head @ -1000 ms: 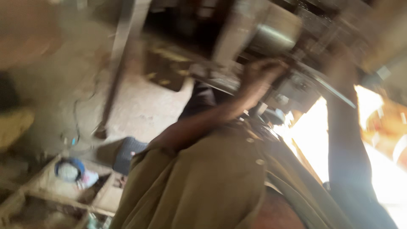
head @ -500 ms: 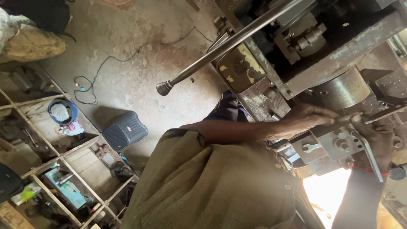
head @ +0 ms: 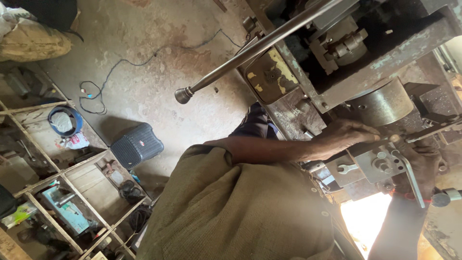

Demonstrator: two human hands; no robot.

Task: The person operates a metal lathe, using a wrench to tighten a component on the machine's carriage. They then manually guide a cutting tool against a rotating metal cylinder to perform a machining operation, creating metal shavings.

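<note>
Left hand [head: 344, 137] lies flat, fingers extended, on the tool post block [head: 380, 161] below the lathe chuck [head: 380, 103]. Right hand [head: 423, 163] is curled around the crank handle [head: 409, 171], just beside at three o'clock; handle's long axis runs eleven to five o'clock.

A single camera, worn on the person's head, looked steeply down and was rolled to one side, so the floor [head: 159, 72] ran up the left of the frame. It sat close above the olive shirt [head: 240, 212] and the hands at the lathe [head: 365, 62] on the right. No second view existed to overlap it.
</note>
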